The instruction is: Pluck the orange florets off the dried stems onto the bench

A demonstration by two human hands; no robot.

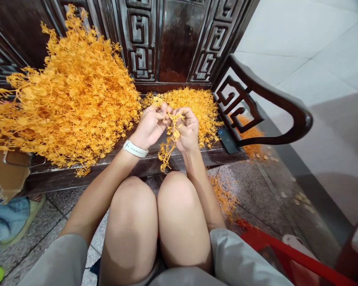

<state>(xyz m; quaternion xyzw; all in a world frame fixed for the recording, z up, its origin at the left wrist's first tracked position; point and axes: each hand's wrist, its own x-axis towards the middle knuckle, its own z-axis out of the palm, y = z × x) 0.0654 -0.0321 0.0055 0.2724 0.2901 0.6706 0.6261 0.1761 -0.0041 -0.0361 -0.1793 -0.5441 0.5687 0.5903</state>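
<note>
The person sits with the left hand and the right hand held close together, just above the knees. Both hands are curled in, not open wide. The fingers of the left hand bend over and pinch an orange plastic sprig, and the fingers of the right hand pinch the same sprig from the other side. The two hands nearly touch. The tips are partly hidden, so it is hard to see each one. The sprig sits between the hands, and its thin, branchy end hangs down over the edge of the dark wooden bench.

A white watch strap goes around the left wrist. Behind the hands, a small orange pile lies on the bench and touches the fingers of both hands. A much bigger orange pile sits to the left of it (it looks like a big fluffy bush). A black phone lies on the bench near the right hand, by the carved wooden armrest. Some orange bits lie on the floor.
</note>
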